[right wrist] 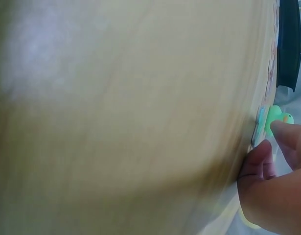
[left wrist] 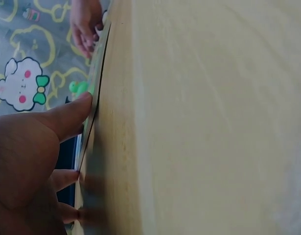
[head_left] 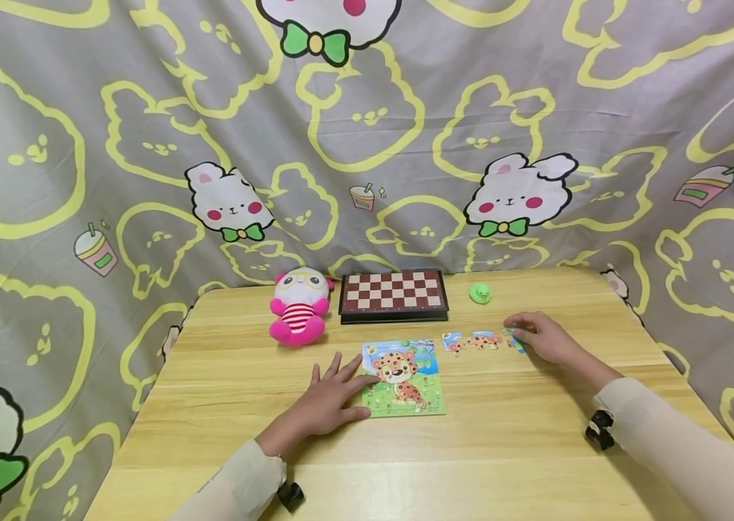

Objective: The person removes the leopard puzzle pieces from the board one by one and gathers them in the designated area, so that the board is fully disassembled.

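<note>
While the leopard jigsaw board (head_left: 407, 374), midway between the side edges of the desk (head_left: 504, 449), is touched by the spread left hand (head_left: 325, 399), presumably for steadiness, the right hand (head_left: 546, 339) is held at the rightmost loose jigsaw piece (head_left: 519, 346), whether clasping it cannot be told.

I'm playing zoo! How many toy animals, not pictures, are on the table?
2: a pink-and-white plush panda left of the brown-and-cream checkered board, and a small green duck right of it.
</note>
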`<act>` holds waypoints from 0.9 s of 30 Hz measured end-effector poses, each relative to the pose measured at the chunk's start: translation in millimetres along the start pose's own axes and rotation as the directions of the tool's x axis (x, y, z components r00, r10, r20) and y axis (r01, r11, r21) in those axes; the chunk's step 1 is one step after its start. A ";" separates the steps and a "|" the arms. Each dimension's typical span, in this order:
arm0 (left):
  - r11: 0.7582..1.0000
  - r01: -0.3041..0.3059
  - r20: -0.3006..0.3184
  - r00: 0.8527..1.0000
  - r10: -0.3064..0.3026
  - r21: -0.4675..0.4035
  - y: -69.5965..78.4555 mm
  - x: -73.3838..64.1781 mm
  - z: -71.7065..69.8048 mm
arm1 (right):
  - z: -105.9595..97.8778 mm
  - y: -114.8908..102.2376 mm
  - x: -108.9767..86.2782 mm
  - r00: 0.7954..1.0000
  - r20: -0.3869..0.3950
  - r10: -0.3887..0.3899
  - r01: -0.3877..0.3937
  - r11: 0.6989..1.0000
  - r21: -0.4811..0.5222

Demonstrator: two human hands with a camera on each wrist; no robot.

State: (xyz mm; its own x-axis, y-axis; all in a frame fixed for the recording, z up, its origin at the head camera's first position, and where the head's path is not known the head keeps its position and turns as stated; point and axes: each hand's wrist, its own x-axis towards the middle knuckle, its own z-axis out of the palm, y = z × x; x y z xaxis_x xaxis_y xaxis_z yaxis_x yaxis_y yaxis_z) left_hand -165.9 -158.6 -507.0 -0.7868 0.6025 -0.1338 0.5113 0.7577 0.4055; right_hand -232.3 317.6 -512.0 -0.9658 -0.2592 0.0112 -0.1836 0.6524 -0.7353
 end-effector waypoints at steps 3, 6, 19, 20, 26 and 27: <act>1.000 -0.004 -0.009 1.000 0.004 0.003 0.5 -0.3 -0.6 | -0.8 -0.7 -0.6 1.000 0.000 0.015 -0.015 1.000 0.001; 1.000 -0.009 -0.019 1.000 0.009 0.004 -0.6 -0.5 -1.0 | -1.8 -1.3 -1.2 1.000 0.006 0.019 -0.019 1.000 -0.002; 0.997 -0.063 0.013 0.998 0.064 -0.051 -5.7 -11.7 -3.3 | 0.4 -19.6 -5.8 0.999 0.021 0.029 -0.029 0.999 0.033; 0.997 -0.068 0.021 0.997 0.069 -0.046 -5.5 -12.8 -3.7 | 1.1 -22.3 -6.0 0.999 0.022 0.023 -0.024 0.999 0.032; 0.995 -0.097 0.078 0.992 0.096 0.003 -2.8 -17.9 -6.7 | 7.0 -36.7 -5.4 0.999 0.045 0.010 -0.013 0.997 0.070; 0.995 -0.101 0.084 0.991 0.100 0.009 -2.3 -18.4 -7.3 | 8.5 -38.8 -5.1 0.999 0.047 0.009 -0.012 0.997 0.074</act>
State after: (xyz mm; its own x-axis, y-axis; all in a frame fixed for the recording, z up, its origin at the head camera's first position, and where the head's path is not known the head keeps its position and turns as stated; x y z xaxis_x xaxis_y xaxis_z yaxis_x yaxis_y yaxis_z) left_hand -155.1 -173.2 -498.9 -0.7000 0.6941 -0.1677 0.5913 0.6951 0.4088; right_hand -218.7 287.5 -489.3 -0.9577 -0.2864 -0.0271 -0.1576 0.6013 -0.7833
